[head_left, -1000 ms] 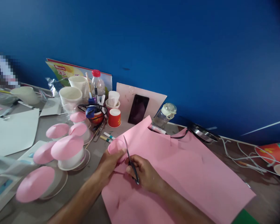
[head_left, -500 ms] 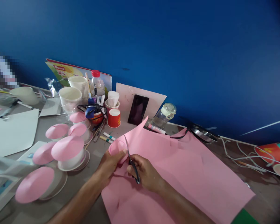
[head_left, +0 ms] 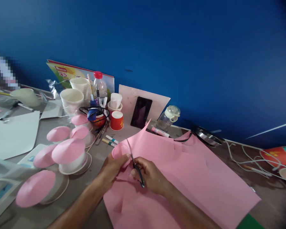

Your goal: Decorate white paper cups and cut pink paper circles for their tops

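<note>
A big pink paper sheet [head_left: 181, 171] lies on the grey table, its far corner lifted. My left hand [head_left: 113, 168] pinches a rounded pink flap [head_left: 119, 149] at the sheet's left edge. My right hand [head_left: 149, 175] is closed on black scissors [head_left: 133, 159], whose blades point up and away into the paper beside that flap. Both hands touch the sheet near its left side.
Left of my hands stand several upturned white cups topped with pink paper discs [head_left: 68, 151]. Behind are stacked white cups [head_left: 71, 98], a red cup [head_left: 116, 120], a red-capped bottle [head_left: 99, 84], markers [head_left: 111, 140], a phone [head_left: 141, 112], a clear bottle [head_left: 168, 118] and cables [head_left: 243, 156].
The sheet's far corner has curled up higher and my right hand with the scissors has shifted slightly right and down; the left hand keeps its pinch on the flap.
</note>
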`<state>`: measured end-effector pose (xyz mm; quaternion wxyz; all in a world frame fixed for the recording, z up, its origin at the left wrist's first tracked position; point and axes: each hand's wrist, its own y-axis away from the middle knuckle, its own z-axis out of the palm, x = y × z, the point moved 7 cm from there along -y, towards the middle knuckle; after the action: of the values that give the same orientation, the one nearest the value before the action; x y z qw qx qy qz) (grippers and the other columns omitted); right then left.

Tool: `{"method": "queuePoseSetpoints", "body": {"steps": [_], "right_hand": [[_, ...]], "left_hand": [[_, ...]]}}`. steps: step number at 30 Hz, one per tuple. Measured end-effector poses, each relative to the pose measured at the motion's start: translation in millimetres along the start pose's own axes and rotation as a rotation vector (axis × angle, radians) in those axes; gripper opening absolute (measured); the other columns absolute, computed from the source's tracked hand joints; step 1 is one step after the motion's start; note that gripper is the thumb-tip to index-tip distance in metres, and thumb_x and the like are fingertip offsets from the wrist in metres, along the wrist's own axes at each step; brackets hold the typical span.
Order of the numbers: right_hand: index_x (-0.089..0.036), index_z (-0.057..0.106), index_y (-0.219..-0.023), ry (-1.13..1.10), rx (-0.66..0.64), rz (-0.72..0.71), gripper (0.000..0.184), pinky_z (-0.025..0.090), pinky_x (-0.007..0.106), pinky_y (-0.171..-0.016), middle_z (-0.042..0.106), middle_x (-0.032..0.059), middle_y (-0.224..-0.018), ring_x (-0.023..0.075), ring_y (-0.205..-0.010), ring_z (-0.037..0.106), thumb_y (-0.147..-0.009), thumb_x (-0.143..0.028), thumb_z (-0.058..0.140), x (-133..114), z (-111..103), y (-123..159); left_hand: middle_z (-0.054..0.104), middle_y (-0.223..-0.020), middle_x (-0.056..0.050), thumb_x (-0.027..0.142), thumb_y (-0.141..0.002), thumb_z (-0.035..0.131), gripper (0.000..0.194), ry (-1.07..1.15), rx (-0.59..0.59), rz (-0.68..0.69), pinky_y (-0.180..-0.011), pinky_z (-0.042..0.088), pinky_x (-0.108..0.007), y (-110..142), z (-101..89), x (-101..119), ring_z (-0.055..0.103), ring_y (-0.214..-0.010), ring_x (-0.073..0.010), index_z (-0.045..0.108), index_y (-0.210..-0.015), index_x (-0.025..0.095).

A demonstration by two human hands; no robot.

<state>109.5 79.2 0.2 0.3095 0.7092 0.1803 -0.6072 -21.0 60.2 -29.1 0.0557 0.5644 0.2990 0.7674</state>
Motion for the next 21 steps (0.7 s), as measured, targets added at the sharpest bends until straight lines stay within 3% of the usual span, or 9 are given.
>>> {"method": "queuePoseSetpoints", "body": {"steps": [9, 21], "right_hand": [[-0.016, 0.057, -0.084, 0.019, -0.011, 0.021, 0.027, 0.032, 0.020, -0.051, 0.044, -0.0064, -0.063, 0.0072, -0.055, 0.035, -0.075, -0.037, 0.073, -3.3, -2.9, 0.6], [-0.015, 0.060, -0.087, 0.032, -0.027, -0.007, 0.028, 0.030, 0.019, -0.049, 0.046, -0.0054, -0.064, 0.0069, -0.055, 0.034, -0.076, -0.038, 0.072, -0.8, -5.3, -0.6]], "left_hand": [[0.040, -0.033, 0.007, 0.031, -0.058, 0.078, 0.033, -0.082, 0.040, -0.004, -0.032, 0.015, -0.020, 1.2, -3.0, 4.8, 0.031, -0.032, -0.0065, 0.049, -0.048, 0.019], [0.044, -0.034, 0.005, 0.033, -0.059, 0.075, 0.030, -0.080, -0.020, -0.018, -0.032, 0.014, -0.020, 6.0, 3.4, 8.3, 0.029, -0.031, -0.0053, 0.051, -0.048, 0.018]]}}
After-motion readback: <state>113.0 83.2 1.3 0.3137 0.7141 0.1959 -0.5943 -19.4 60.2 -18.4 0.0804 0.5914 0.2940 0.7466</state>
